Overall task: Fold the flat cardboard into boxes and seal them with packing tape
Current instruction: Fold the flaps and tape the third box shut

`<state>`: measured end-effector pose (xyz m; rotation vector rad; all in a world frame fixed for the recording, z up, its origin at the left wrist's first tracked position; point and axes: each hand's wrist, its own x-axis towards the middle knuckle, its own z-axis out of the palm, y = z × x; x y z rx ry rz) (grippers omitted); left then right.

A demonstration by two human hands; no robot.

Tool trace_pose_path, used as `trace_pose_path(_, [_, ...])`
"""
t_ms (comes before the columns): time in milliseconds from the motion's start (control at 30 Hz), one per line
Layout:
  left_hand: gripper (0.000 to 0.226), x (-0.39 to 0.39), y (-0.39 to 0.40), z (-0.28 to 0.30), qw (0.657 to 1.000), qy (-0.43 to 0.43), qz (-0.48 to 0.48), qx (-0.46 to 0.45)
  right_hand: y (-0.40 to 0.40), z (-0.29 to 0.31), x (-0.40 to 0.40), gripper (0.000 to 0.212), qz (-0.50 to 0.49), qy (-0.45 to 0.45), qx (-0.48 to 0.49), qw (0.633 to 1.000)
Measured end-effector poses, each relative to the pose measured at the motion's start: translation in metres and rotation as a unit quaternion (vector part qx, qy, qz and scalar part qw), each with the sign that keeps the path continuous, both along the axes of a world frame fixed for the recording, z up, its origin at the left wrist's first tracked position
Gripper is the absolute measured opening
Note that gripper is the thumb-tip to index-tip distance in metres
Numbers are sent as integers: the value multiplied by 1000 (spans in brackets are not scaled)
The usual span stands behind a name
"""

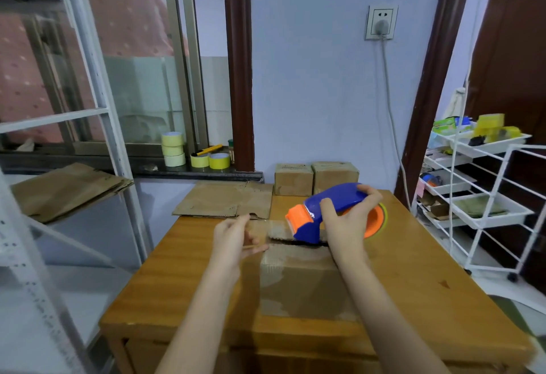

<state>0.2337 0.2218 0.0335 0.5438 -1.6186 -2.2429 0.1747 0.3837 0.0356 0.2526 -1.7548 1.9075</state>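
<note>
1. At the centre of the frame a folded cardboard box (pixel 298 279) sat on the wooden tabletop (pixel 177 270); its top flaps met in a dark seam, not yet fully closed by tape.
2. The right hand (pixel 345 220) curled round a blue and orange tape dispenser (pixel 322 211), its orange nose held just above the seam; I judged this was to lay tape along it.
3. The left hand (pixel 236 237) pinched what seemed a clear strip of tape, drawn out leftward from the dispenser; likely to keep it taut.
4. Two finished boxes (pixel 316 178) stood at the tabletop's far edge, out of the way; flat cardboard (pixel 227 199) lay left of them, waiting.
5. Spare tape rolls (pixel 174 149) were stacked on the windowsill at centre left; more flat sheets rested on a shelf (pixel 68 190) at left.
</note>
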Motion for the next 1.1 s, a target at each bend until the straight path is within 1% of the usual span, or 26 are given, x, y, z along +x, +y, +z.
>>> trace_pose_path(100, [17, -2, -6, -5, 999, -15, 13, -46, -4, -2, 9, 65, -6, -11, 86, 996])
trace_pose_path(167, [21, -4, -10, -7, 995, -30, 15, -98, -6, -3, 15, 64, -39, 20, 156, 987])
trace_pose_path(233, [25, -7, -13, -11, 988, -41, 17, -150, -7, -4, 19, 63, -69, 51, 202, 976])
trace_pose_path(400, [37, -15, -17, -21, 970, -48, 28, -237, -9, -2, 19, 62, -93, 60, 261, 959])
trace_pose_path(500, [38, -18, -18, -28, 963, -54, 33, -262, -12, -3, 19, 59, -99, 60, 302, 946])
trace_pose_path(667, [37, -22, -20, -45, 949, -86, 37, -301, -14, -3, 15, 56, -103, 61, 338, 933])
trace_pose_path(767, [41, -27, -20, -54, 942, -108, 54, -314, -18, -2, 13, 55, -116, 91, 359, 921])
trace_pose_path(867, [44, -29, -18, -61, 942, -126, 56, -306, -22, -1, 11, 52, -127, 118, 373, 912])
trace_pose_path(933, [45, -28, -14, -64, 950, -133, 49, -279, -23, -1, 10, 51, -128, 129, 379, 908])
trace_pose_path(967, [43, -28, -11, -65, 958, -132, 43, -252, -23, -1, 10, 51, -130, 132, 379, 907])
trace_pose_path(1033, [41, -29, -4, -68, 977, -134, 28, -164, -22, -2, 10, 52, -133, 132, 378, 907])
trace_pose_path(1100, [56, -26, 1, -70, 986, -155, 20, -66, -22, -4, 10, 53, -134, 127, 376, 908])
